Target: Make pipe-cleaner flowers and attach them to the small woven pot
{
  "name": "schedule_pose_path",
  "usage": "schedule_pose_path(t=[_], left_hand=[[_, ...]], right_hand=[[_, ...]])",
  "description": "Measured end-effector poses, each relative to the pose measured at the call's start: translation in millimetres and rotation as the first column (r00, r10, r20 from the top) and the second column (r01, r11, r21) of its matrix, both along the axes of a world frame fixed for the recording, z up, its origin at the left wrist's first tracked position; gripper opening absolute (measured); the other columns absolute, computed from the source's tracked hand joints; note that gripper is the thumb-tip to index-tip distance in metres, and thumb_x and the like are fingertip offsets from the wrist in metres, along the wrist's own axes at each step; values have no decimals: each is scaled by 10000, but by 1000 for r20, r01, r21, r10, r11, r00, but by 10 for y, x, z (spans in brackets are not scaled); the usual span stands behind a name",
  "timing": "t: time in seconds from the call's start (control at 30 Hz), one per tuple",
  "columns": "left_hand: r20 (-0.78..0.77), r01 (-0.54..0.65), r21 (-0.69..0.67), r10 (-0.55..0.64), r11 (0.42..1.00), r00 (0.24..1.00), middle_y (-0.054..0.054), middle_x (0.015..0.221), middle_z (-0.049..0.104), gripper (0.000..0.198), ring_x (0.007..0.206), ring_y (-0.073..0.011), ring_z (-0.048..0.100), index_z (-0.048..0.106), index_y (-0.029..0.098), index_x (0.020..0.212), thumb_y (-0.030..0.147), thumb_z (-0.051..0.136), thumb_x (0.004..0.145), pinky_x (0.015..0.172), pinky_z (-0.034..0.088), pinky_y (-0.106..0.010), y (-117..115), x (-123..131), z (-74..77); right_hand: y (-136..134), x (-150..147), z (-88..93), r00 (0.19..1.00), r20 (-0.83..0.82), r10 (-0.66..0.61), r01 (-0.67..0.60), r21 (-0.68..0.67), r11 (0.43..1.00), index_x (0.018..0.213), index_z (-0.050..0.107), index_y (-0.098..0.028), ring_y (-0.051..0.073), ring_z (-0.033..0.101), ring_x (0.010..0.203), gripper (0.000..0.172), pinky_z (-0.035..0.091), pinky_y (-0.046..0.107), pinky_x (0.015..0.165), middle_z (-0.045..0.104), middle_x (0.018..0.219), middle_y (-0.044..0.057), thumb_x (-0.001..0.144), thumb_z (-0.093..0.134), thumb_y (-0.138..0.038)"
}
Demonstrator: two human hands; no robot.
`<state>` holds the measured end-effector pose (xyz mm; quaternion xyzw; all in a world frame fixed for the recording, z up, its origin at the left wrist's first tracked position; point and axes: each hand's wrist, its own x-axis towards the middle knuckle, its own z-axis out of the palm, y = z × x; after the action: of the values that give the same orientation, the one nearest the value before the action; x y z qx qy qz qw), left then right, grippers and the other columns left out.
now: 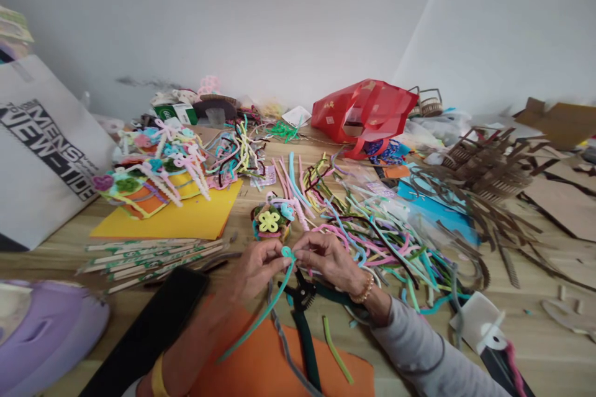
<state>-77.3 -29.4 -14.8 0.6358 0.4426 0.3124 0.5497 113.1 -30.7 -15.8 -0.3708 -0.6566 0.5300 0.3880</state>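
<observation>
A turquoise pipe cleaner [264, 316] is pinched between both hands, its upper end curled into a small loop and its long tail hanging down to the left. The fingertips of my left hand [258, 270] grip one side of the loop. On the other side, my right hand [328, 260] pinches it, thumb and finger together. Just beyond the hands sits a small craft piece with a yellow pipe-cleaner flower [269, 221]. Below them, dark green-handled pliers [303, 298] lie on an orange sheet [261, 360], beside a short green pipe cleaner [336, 347].
Loose pipe cleaners [372, 236] spread over the table at centre right. Decorated baskets [149, 189] stand on a yellow sheet [216, 217] at left, near wrapped sticks [153, 260]. A black phone [153, 329], red bag [335, 115], white bag [41, 155] and brown strips [493, 229] lie around.
</observation>
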Motion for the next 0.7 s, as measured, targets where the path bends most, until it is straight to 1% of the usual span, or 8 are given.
schedule_pose_path(t=[0.1,0.23,0.33,0.43,0.57,0.63,0.7], left_hand=[[68,34,-60,-30,998,997,3,630,598,167,611,-141,554,596,152,706,310,620,754,607,428,-246,24,17,-6],[131,-56,-76,66,996,989,7,647,621,147,623,-142,579,593,157,739,289,656,720,591,429,-231,11,67,-50],[114,-140,-25,142,990,983,21,654,628,125,616,-134,581,574,173,785,259,647,732,578,416,-217,-40,104,-59],[68,-158,27,156,987,985,21,659,637,97,626,-135,589,567,180,779,261,618,767,583,414,-215,-96,129,-21],[43,-191,25,190,981,981,25,633,624,147,622,-137,587,573,177,746,311,606,795,581,419,-215,-117,141,15],[72,-198,13,196,980,978,30,632,621,170,614,-131,585,575,176,735,330,610,797,583,425,-212,-102,142,3],[124,-173,-37,176,984,977,25,649,638,188,622,-133,599,575,175,734,348,607,800,599,446,-217,-78,142,-13]], right_hand=[[10,-15,-30,999,-36,-6,5,-37,999,812,659,-115,89,478,541,298,363,206,511,570,616,-5,834,644,-412],[23,-19,-102,997,-65,-33,27,-93,995,828,642,-123,94,497,529,290,383,205,489,590,631,0,820,655,-413],[31,-14,-144,997,-67,-50,44,-88,995,830,635,-132,99,518,537,259,406,205,492,596,637,-1,823,653,-390],[33,-14,-149,996,-61,-60,55,-89,994,820,631,-135,96,519,533,237,416,202,489,592,634,-4,823,649,-371],[22,-24,-116,997,-46,-60,55,-105,993,812,633,-132,87,496,496,261,400,196,459,588,617,-7,812,657,-391],[14,-31,-101,997,-39,-59,54,-110,992,816,636,-130,82,486,477,278,387,193,445,597,617,-6,805,663,-407],[8,-37,-93,998,-40,-58,53,-114,992,820,639,-128,86,498,486,293,384,194,448,621,634,6,803,663,-419]])
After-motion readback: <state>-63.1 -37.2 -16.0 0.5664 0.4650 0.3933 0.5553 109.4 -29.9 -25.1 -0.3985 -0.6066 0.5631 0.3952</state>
